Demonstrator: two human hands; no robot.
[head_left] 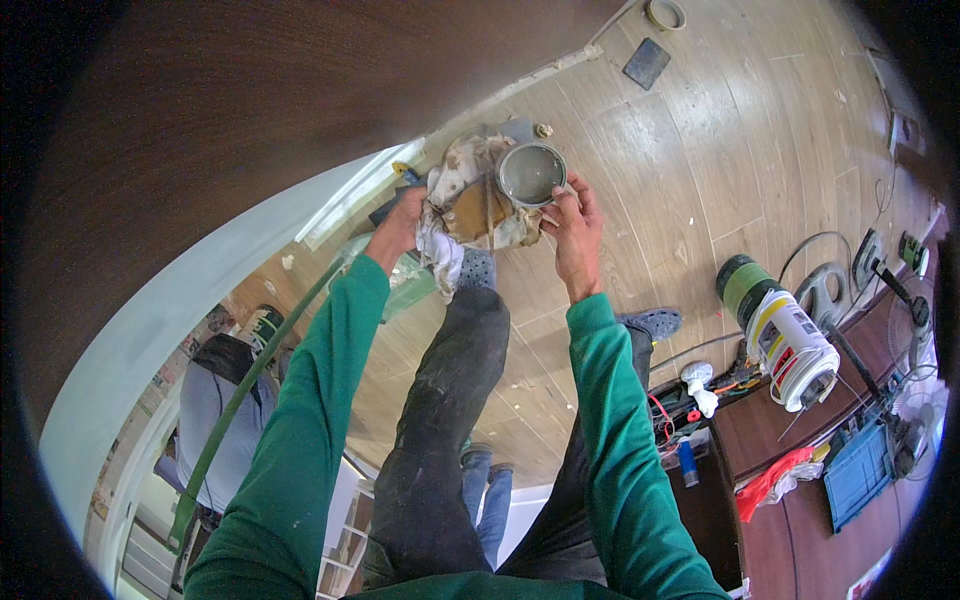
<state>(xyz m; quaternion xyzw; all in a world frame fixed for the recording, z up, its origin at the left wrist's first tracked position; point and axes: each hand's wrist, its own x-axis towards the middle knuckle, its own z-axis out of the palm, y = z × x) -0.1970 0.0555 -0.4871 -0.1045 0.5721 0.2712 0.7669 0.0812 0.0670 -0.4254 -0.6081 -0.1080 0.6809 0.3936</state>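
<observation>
Up near the top centre of the frame, both hands meet around a stained rag and a small round tin. The left hand (pixel 402 222) has its fingers closed into the rag (pixel 470 200), a crumpled cloth blotched brown and white, part of which hangs down toward the dark trouser leg (pixel 450 400). The right hand (pixel 572 228) holds the tin (pixel 531 174) from its lower right side, thumb and fingers curled against the rim; the tin is open at the top, shows a pale grey inside, and sits touching the upper right edge of the rag. Both sleeves are green and rise from the lower edge of the frame.

Below the hands lies a pale wood-look floor (pixel 700 130), with a grey perforated clog (pixel 652 322) on one foot just right of centre. At right, a large spool with a green cap and white-and-yellow body (pixel 785 335) lies on its side near a dark brown table (pixel 800 500) cluttered with tools and cables. A dark wood panel (pixel 250 100) fills the upper left. At lower left, another person in a grey top (pixel 215 420) crouches.
</observation>
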